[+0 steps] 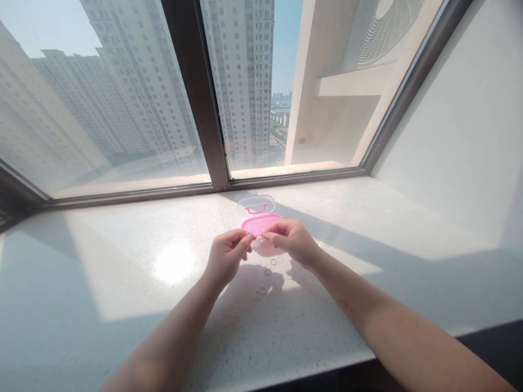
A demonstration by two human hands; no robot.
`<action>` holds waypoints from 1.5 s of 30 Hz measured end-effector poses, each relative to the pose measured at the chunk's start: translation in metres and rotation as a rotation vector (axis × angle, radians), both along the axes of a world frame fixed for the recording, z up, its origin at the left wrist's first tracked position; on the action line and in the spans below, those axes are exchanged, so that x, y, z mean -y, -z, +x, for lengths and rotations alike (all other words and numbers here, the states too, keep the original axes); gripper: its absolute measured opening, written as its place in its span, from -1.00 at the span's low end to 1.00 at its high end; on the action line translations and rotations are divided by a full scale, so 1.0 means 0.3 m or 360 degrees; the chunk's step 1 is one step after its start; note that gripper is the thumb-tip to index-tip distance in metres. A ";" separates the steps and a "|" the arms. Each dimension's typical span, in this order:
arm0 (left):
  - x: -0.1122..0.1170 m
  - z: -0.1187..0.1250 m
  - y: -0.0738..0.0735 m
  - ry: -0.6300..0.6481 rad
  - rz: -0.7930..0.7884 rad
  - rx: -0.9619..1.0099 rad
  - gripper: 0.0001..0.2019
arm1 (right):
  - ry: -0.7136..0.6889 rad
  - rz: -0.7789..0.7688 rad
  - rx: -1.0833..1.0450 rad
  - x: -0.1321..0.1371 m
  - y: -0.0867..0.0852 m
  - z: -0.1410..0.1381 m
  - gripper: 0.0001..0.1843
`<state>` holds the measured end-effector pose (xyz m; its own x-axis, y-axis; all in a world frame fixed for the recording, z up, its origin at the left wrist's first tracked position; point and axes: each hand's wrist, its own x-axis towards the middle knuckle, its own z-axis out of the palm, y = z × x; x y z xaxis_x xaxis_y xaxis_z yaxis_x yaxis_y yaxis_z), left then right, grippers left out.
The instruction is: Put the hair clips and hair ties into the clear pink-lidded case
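Over the windowsill, my left hand point(231, 251) and my right hand point(297, 243) meet almost fingertip to fingertip. Each one is closed in a pinch. Something small and pale seems to be between them, too tiny to make out. Just behind and below the fingers stands a pink plastic box point(261, 222), partly hidden by them. Its clear lid point(245, 204) with a pink handle point(256, 212) lies on the far side, toward the window. Several small thin rings point(268, 273) lie on the sill on the near side of the box, some in my hands' shadow.
The speckled white sill point(134, 261) carries bright sunlight and shadow patches. A brown window frame point(218, 177) bounds its far side, a white wall point(457, 141) its right. The sill's front edge point(322, 371) runs close to me, below my forearms.
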<state>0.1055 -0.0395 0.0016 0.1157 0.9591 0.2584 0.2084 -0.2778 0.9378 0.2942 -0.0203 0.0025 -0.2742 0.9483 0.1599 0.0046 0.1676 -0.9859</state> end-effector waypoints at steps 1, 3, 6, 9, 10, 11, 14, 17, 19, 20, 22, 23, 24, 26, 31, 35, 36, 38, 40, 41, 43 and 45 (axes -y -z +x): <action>0.000 0.000 -0.001 -0.0001 0.0000 0.0001 -0.77 | 0.0003 -0.0002 -0.0004 0.000 0.000 0.000 -0.78; 0.001 -0.001 -0.001 -0.0001 -0.0007 -0.0003 -0.77 | 0.0007 0.0006 -0.0002 -0.002 0.001 -0.001 -0.80; 0.002 -0.001 -0.002 -0.0004 -0.0018 -0.0010 -0.77 | 0.0006 0.0015 -0.0002 -0.003 0.003 -0.001 -0.80; 0.004 -0.001 -0.007 -0.0002 -0.0036 -0.0016 -0.78 | 0.0004 -0.0013 -0.0010 -0.004 0.004 0.000 -0.79; 0.005 0.000 -0.010 -0.0001 -0.0043 -0.0017 -0.78 | 0.0006 -0.0018 -0.0009 -0.003 0.004 0.000 -0.78; 0.006 0.001 -0.013 -0.0001 -0.0050 -0.0016 -0.78 | 0.0008 -0.0017 -0.0005 -0.003 0.004 0.000 -0.78; 0.009 0.002 -0.022 -0.0001 -0.0058 -0.0011 -0.78 | 0.0010 -0.0001 0.0000 -0.003 0.003 -0.001 -0.78; 0.008 0.001 -0.021 -0.0004 -0.0051 -0.0012 -0.78 | -0.0007 -0.0005 -0.0005 -0.002 0.001 -0.001 -0.78; 0.004 0.000 -0.012 -0.0014 -0.0030 -0.0011 -0.78 | -0.0011 -0.0010 -0.0005 -0.001 0.000 -0.001 -0.78; 0.002 -0.002 -0.006 -0.0016 -0.0016 -0.0010 -0.78 | -0.0010 -0.0010 -0.0005 0.000 0.000 -0.001 -0.77; -0.003 -0.004 0.005 -0.0020 0.0010 -0.0011 -0.77 | -0.0011 -0.0005 -0.0002 0.001 -0.001 -0.001 -0.78; -0.005 -0.005 0.009 -0.0021 0.0015 -0.0014 -0.77 | -0.0011 -0.0003 -0.0003 0.001 -0.001 -0.001 -0.78; -0.006 -0.005 0.012 -0.0024 0.0018 -0.0015 -0.77 | -0.0011 -0.0001 -0.0005 0.001 -0.001 -0.002 -0.78; -0.007 -0.006 0.015 -0.0025 0.0011 -0.0023 -0.77 | -0.0008 0.0002 -0.0008 0.001 0.000 -0.002 -0.78; -0.005 -0.004 0.011 -0.0021 0.0020 -0.0027 -0.75 | -0.0024 0.0012 -0.0012 0.001 0.004 -0.004 -0.79; -0.004 -0.002 0.009 -0.0023 0.0021 -0.0026 -0.76 | -0.0034 0.0003 -0.0017 0.002 0.003 -0.005 -0.80; -0.004 -0.002 0.009 -0.0023 0.0020 -0.0028 -0.76 | -0.0034 -0.0001 -0.0017 0.002 0.002 -0.005 -0.79; -0.004 -0.002 0.008 -0.0022 0.0020 -0.0033 -0.76 | -0.0027 -0.0008 -0.0019 0.003 0.000 -0.005 -0.79; -0.003 -0.003 0.008 -0.0020 0.0022 -0.0034 -0.76 | -0.0023 -0.0015 -0.0016 0.004 -0.001 -0.005 -0.79; -0.004 -0.003 0.008 -0.0018 0.0022 -0.0033 -0.76 | -0.0021 -0.0020 -0.0015 0.004 -0.001 -0.005 -0.79; -0.004 -0.004 0.009 -0.0015 0.0022 -0.0030 -0.76 | -0.0018 -0.0032 -0.0011 0.004 0.000 -0.005 -0.79; -0.005 -0.004 0.009 -0.0015 0.0021 -0.0028 -0.75 | -0.0020 -0.0036 -0.0012 0.003 0.001 -0.005 -0.79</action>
